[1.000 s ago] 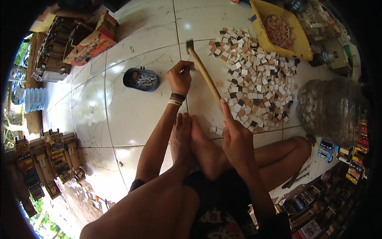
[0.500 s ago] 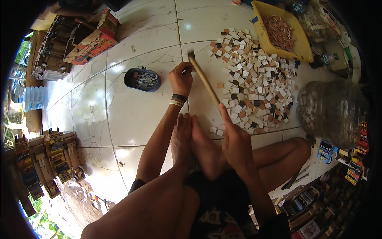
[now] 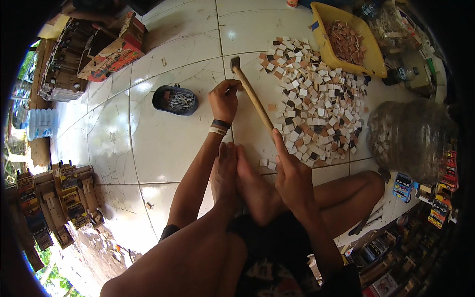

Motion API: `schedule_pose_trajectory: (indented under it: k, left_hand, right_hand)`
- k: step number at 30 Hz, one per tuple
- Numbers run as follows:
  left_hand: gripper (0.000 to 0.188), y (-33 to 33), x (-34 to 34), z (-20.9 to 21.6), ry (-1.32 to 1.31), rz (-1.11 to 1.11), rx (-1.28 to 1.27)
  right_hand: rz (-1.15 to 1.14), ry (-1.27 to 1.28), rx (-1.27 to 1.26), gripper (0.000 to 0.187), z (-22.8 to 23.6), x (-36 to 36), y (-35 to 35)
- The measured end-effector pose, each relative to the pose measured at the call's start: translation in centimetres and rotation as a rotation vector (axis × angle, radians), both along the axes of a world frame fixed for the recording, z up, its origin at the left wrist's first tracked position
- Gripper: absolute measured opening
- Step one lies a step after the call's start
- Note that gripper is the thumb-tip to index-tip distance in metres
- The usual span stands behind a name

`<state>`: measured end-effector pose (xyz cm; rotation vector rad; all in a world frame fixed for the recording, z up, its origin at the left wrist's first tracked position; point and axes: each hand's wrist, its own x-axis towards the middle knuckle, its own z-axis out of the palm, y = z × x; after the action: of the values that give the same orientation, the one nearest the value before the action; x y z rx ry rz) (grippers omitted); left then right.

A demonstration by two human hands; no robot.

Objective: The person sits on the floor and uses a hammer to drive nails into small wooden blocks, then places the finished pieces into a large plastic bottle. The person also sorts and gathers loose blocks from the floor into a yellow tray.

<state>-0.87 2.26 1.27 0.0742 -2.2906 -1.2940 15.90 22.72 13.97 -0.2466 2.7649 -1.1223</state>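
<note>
A hammer with a wooden handle is gripped near its end by my right hand, index finger laid along the handle. Its dark head slants up and away, beyond my left hand. My left hand is closed in a pinch just beside the handle, low over the tiles; whatever its fingertips hold is too small or hidden to make out. Left of it stands a dark oval tub of nails with a small brown piece inside. To the right lies a wide heap of small square pieces, white, brown and black.
A yellow basin of brown pieces stands behind the heap. A big clear plastic jug lies at right. Wooden toy vehicles line the left, below a cardboard box. My bare feet rest close before my hands.
The hammer's head was blurred half a second ago and is now sharp, slightly higher. Both hands keep their holds, and the whole view has shifted a little.
</note>
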Motion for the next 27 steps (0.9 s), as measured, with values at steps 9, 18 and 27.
schedule_pose_trajectory:
  k: [9, 18, 27]
  left_hand:
    - [0.012, -0.3, -0.1, -1.0, 0.013, -0.038, 0.043]
    - [0.016, 3.9, -2.3, 8.4, 0.003, -0.337, 0.248]
    - [0.059, 16.7, -15.3, 15.7, 0.099, -0.436, 0.456]
  right_hand:
    - [0.02, -0.053, 0.035, 0.076, -1.0, 0.7, 1.1]
    - [-0.136, -0.269, -0.245, 0.063, 0.7, 8.9, 4.5]
    - [-0.255, -0.446, -0.376, 0.058, 1.1, 15.0, 5.8]
